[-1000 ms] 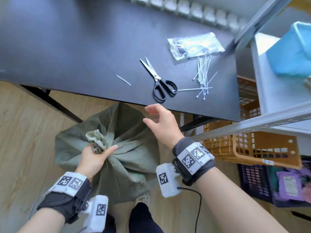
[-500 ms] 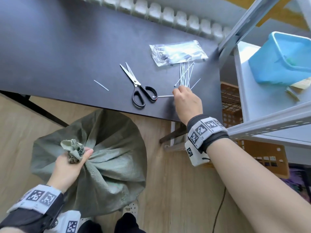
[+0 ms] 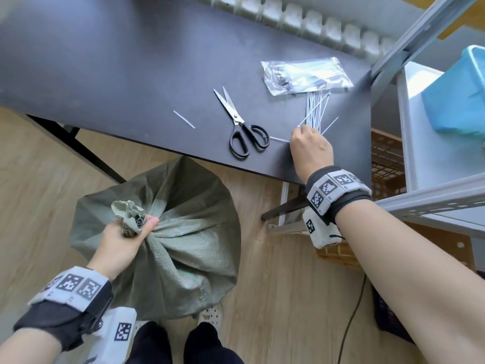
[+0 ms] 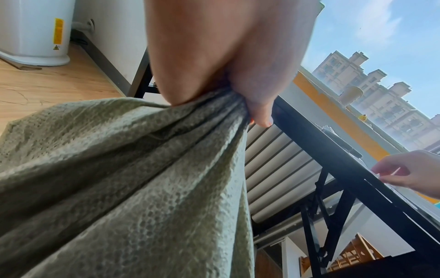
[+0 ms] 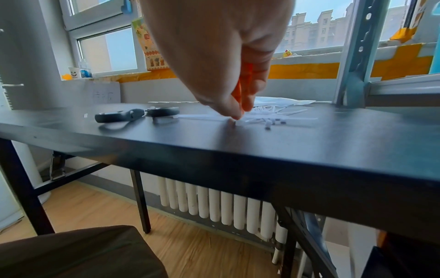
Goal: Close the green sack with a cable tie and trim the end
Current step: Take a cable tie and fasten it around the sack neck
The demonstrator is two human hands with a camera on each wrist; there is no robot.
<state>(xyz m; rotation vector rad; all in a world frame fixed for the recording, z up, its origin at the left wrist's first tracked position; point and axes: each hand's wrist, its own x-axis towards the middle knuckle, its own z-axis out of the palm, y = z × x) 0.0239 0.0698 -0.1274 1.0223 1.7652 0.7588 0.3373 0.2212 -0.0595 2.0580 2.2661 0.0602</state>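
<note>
The green sack [image 3: 183,227] stands on the floor below the table edge. My left hand [image 3: 139,224] grips its gathered, twisted neck; the left wrist view shows the fingers [image 4: 257,105] clamped round the bunched cloth [image 4: 119,169]. On the black table [image 3: 131,61], my right hand [image 3: 301,132] is down at the near end of a heap of white cable ties [image 3: 316,109]. Its fingertips [image 5: 235,114] pinch one cable tie [image 3: 279,139] that lies flat and points left toward the black-handled scissors [image 3: 241,127].
A clear plastic bag [image 3: 304,74] lies behind the ties, and a short cut tie piece [image 3: 183,119] lies left of the scissors. A grey metal rack [image 3: 420,200] with a blue bin [image 3: 456,101] stands right of the table, above an orange crate [image 3: 385,158].
My right hand has left the space above the sack, reached the cable tie heap on the table and settled its fingertips on one tie. My left hand has kept its grip on the sack's neck.
</note>
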